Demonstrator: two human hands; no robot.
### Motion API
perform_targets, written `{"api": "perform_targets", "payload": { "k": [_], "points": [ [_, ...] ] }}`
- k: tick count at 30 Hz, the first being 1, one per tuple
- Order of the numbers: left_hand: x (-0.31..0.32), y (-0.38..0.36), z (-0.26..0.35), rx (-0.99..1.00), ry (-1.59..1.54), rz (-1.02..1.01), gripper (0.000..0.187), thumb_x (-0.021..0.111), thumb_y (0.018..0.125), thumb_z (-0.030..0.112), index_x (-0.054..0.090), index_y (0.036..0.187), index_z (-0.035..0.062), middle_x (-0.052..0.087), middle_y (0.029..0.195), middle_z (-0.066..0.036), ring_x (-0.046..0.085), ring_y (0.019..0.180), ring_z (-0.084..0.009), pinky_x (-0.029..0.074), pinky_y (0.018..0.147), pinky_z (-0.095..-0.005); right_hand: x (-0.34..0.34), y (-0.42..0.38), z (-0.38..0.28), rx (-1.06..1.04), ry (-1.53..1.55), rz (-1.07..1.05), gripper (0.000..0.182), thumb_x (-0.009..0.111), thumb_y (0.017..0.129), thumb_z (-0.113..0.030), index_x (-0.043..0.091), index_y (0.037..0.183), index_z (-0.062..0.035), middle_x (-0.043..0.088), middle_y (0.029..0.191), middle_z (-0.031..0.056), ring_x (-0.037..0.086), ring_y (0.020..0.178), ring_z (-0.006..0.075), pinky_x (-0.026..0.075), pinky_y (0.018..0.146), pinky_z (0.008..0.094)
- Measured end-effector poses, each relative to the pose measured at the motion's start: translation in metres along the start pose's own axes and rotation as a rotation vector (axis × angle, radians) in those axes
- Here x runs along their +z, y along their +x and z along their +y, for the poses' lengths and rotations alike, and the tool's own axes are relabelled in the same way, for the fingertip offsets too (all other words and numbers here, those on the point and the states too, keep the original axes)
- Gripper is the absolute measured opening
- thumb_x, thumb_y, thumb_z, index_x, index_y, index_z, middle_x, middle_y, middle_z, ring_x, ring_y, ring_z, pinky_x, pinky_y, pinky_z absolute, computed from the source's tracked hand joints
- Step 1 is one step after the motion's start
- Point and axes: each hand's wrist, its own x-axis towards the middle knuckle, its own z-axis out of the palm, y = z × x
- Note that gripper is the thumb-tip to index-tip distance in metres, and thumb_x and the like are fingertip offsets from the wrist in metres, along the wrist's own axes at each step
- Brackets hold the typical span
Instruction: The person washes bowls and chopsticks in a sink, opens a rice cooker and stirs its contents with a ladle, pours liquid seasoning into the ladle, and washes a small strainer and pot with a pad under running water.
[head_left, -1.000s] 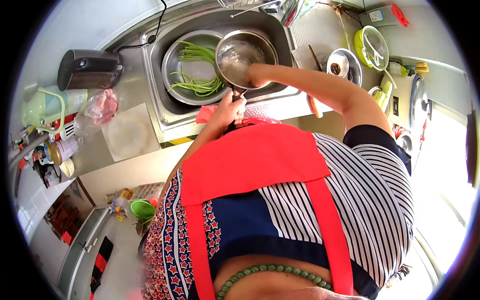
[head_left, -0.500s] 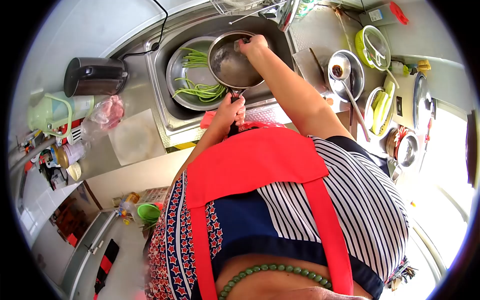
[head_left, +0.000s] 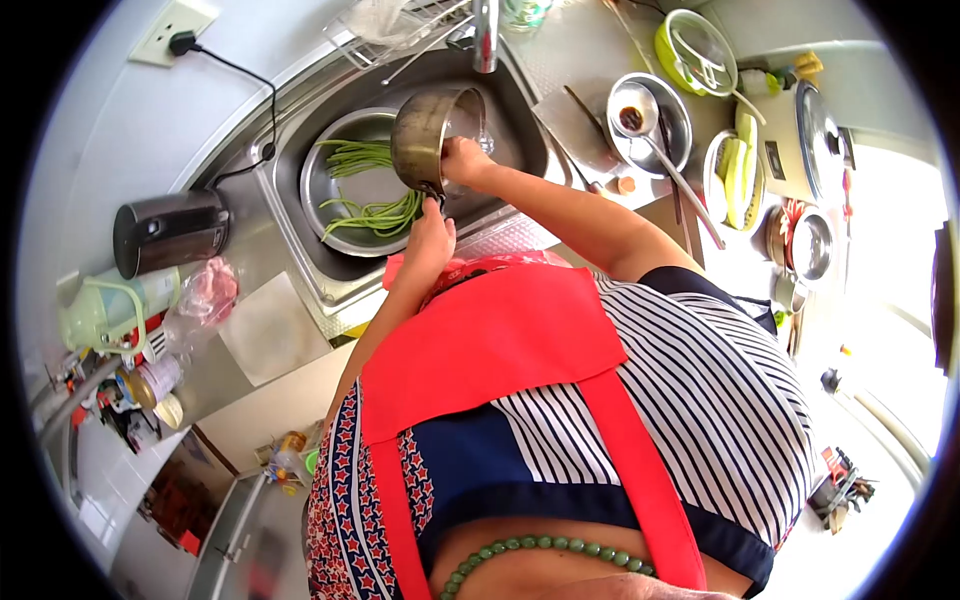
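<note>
Over the sink [head_left: 520, 170], a metal saucepan [head_left: 415, 140] is tipped on its side, with its opening to the right. My left hand [head_left: 430, 240] is closed round its dark handle, on the near side. Curled at the pan's opening, my right hand [head_left: 465, 163] reaches partly inside; what its fingers hold, if anything, is hidden. Something shiny and clear, perhaps water, shows by the rim just beyond that hand. Under and left of the pan sits a wide metal basin [head_left: 312, 190] with two bunches of long green beans [head_left: 375, 215].
The faucet [head_left: 485, 40] and a wire rack [head_left: 345, 45] stand behind the sink. Right of it are a metal bowl [head_left: 675, 110] with a ladle [head_left: 655, 145] and a green strainer basket [head_left: 665, 50]. On the left are a dark kettle [head_left: 170, 230] and a cutting board [head_left: 270, 330].
The pan has turned from facing up onto its side and moved slightly left. My right hand has come from the far rim down to the opening. The camera view has shifted.
</note>
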Motion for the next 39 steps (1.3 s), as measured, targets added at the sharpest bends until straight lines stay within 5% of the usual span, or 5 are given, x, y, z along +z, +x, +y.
{"api": "perform_targets", "payload": {
  "k": [13,23,27,31,39],
  "points": [
    [-0.041,-0.001,0.004,-0.116,0.314,0.017,0.021,0.042,0.086,0.01,0.034,0.103,-0.0006,0.058,0.077,-0.025,0.059,0.071,-0.0406,0.048,0.061,-0.0484,-0.014,-0.001,0.095,0.297,0.135,0.162,0.028,0.059,0.069,-0.02,0.067,0.094,-0.0093,0.065,0.088,0.0165,0.063,0.084,0.0272,0.048,0.076,0.0335],
    [-0.035,-0.002,-0.004,-0.073,0.134,0.056,0.034,0.053,0.085,0.015,0.037,0.111,0.0012,0.059,0.072,-0.02,0.06,0.064,-0.0345,0.046,0.055,-0.0427,-0.077,0.044,0.061,-0.051,0.071,0.675,0.03,0.053,0.073,-0.019,0.064,0.099,-0.0066,0.064,0.086,0.0184,0.061,0.084,0.0317,0.047,0.076,0.0374],
    [-0.048,0.003,0.018,-0.414,-0.918,-0.257,0.022,0.053,0.087,0.017,0.037,0.098,0.0068,0.041,0.062,0.001,0.033,0.044,-0.0055,0.028,0.037,-0.0218,-0.115,0.067,0.025,-0.199,0.036,0.765,0.03,0.05,0.075,-0.018,0.064,0.099,-0.0069,0.063,0.088,0.0189,0.06,0.083,0.0344,0.047,0.076,0.0395],
    [-0.072,0.006,0.032,-0.47,-1.148,-0.511,0.016,0.051,0.089,0.017,0.036,0.093,0.0117,0.04,0.062,0.002,0.031,0.043,-0.0046,0.024,0.037,-0.0218,-0.119,0.095,0.025,-0.596,-0.283,0.719,0.027,0.055,0.074,-0.019,0.066,0.099,-0.0176,0.063,0.083,0.0173,0.06,0.079,0.0345,0.048,0.07,0.0394],
    [-0.072,0.024,0.05,-0.579,-1.292,-0.616,0.017,0.052,0.089,0.017,0.036,0.093,0.0128,0.039,0.061,0.003,0.03,0.042,-0.004,0.023,0.038,-0.0203,-0.096,0.062,0.014,-0.461,0.0,0.529,0.012,0.059,0.074,-0.012,0.065,0.084,-0.0093,0.063,0.091,0.0156,0.06,0.085,0.0327,0.048,0.074,0.0379]
  ]
}}
